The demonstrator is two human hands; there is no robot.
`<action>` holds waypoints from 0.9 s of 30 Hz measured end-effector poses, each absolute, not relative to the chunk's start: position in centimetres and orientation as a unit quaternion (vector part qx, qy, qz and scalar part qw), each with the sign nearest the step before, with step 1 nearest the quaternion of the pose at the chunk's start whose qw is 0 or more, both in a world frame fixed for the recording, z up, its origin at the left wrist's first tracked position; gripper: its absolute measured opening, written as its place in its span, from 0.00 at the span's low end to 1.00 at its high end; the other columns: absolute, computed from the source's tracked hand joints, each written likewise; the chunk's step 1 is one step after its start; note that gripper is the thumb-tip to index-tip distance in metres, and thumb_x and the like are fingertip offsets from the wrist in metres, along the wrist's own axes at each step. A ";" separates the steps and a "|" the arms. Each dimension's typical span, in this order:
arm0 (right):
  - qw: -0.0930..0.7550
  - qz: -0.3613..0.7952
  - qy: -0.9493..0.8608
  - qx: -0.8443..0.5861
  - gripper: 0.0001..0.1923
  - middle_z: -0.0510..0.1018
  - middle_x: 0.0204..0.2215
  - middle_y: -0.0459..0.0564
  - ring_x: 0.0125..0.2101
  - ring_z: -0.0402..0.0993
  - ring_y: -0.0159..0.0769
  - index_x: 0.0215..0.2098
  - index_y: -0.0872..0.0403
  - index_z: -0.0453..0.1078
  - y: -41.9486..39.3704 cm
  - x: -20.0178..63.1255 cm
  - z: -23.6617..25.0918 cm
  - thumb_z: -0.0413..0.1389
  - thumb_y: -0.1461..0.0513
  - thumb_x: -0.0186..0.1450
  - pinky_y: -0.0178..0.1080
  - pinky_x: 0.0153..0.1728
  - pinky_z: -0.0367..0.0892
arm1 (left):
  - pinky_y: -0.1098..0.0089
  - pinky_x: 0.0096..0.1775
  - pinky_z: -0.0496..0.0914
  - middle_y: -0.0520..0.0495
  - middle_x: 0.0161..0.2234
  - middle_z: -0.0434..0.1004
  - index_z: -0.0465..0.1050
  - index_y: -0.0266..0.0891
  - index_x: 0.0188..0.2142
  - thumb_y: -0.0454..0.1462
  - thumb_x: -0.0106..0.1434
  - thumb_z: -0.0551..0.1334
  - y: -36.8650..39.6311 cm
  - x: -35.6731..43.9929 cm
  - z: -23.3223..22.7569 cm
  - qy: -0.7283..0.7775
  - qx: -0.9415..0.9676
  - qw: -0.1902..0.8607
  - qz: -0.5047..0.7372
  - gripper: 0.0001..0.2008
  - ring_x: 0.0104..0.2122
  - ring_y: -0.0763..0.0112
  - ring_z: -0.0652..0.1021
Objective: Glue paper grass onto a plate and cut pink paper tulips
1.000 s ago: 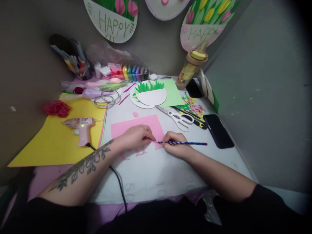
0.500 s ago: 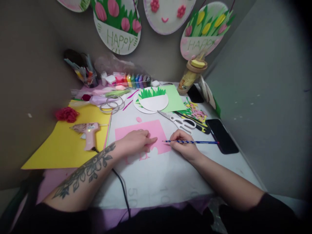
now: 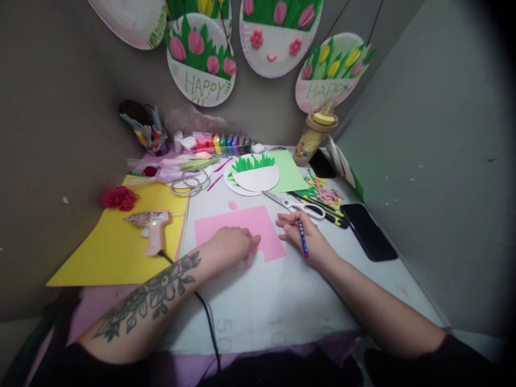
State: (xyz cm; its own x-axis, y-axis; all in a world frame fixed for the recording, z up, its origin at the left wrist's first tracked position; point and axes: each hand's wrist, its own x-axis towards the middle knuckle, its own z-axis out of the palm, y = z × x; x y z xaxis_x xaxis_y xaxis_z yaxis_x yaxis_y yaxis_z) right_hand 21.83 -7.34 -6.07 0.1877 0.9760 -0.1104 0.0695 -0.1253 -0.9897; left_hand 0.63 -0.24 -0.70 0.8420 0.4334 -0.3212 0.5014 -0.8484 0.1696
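Observation:
My left hand (image 3: 231, 244) rests over the pink paper (image 3: 264, 220), its fingers bent down at the paper's lower edge beside a curved cut-out; the thumb tip is partly hidden. Right of the paper, my right hand (image 3: 308, 239) holds a blue patterned pencil (image 3: 302, 238) across its palm, with the thumb and forefinger stretched apart towards the paper. A small pink oval piece (image 3: 233, 205) lies just above the paper. White-handled scissors (image 3: 308, 208) lie beyond my right hand. Behind the paper is a cut white plate (image 3: 256, 180) with green paper grass.
A pink glue gun (image 3: 155, 228) lies on yellow sheets (image 3: 97, 258) at left, its black cord (image 3: 209, 317) running to the front edge. Paper scraps (image 3: 322, 191), a phone (image 3: 371, 234) and a cup (image 3: 314, 137) stand at right. Decorated plates (image 3: 207, 88) hang on the wall.
The pencil has swung from lying level, tip at the paper, to standing back in my right hand with fingers spread. My left pointing finger has bent in. The view has tilted up slightly.

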 end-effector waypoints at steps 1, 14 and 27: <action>0.500 0.489 -0.414 -0.582 0.16 0.69 0.52 0.53 0.50 0.71 0.43 0.36 0.49 0.58 -7.2 21.7 -6.0 0.60 0.54 0.58 0.45 0.41 0.73 | 0.67 0.30 0.61 0.41 0.36 0.76 0.70 0.41 0.50 0.32 0.63 0.55 -0.4 0.8 -0.5 0.248 0.951 0.119 -0.140 0.16 0.33 0.60 0.76; 0.374 0.304 -0.559 -0.675 0.09 0.68 0.22 0.41 0.23 0.64 0.33 0.28 0.51 0.59 -5.5 20.4 -6.3 0.57 0.63 0.54 0.36 0.26 0.60 | 0.64 0.32 0.68 0.36 0.35 0.78 0.69 0.32 0.45 0.32 0.61 0.56 -2.0 1.1 -1.3 0.249 0.960 0.054 -0.118 0.12 0.36 0.56 0.79; 0.367 0.219 -0.605 -0.672 0.07 0.69 0.22 0.43 0.24 0.65 0.35 0.27 0.50 0.59 -2.6 18.2 -6.7 0.55 0.62 0.55 0.36 0.27 0.59 | 0.62 0.36 0.70 0.32 0.39 0.79 0.71 0.28 0.47 0.28 0.64 0.50 -1.1 0.5 0.6 0.333 0.924 0.074 -0.173 0.15 0.40 0.54 0.79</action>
State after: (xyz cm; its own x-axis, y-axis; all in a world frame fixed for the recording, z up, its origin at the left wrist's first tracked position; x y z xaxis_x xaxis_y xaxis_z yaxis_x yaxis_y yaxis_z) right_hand 18.22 -2.61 -6.72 0.1732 0.9734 0.1499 0.6523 0.0007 -0.7580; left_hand 0.54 -1.09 0.57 0.7189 0.5894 -0.3684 0.6403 -0.7679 0.0209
